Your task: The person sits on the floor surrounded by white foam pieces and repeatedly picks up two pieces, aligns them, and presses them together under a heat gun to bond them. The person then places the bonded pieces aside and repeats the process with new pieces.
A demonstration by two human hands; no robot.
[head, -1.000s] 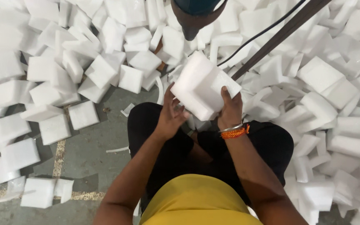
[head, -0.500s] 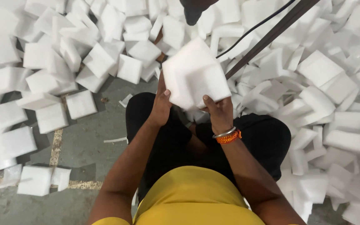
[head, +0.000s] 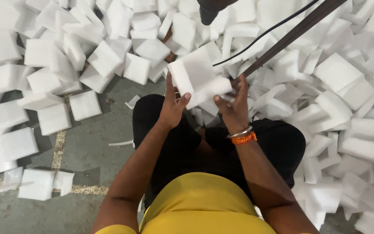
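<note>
View from above of a seated person in a yellow shirt & black trousers. Both hands hold one white foam block (head: pixel 198 80) up over the lap. Left hand (head: pixel 172 106) is clamped on the block's left side, thumb on its near face. Right hand (head: pixel 233 107), w/ orange & metal bangles (head: pixel 242 136) at the wrist, grips the lower right edge. Loose white foam blocks (head: pixel 109 56) are heaped all around on the grey concrete floor (head: pixel 96 130). A dark rod (head: pixel 291 37) & black cable (head: pixel 265 32) cross at upper right.

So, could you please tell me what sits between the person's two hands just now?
In the head view, a white rectangular foam block sits between the left hand and the right hand, gripped by both, thumbs pressing its near face.
</note>
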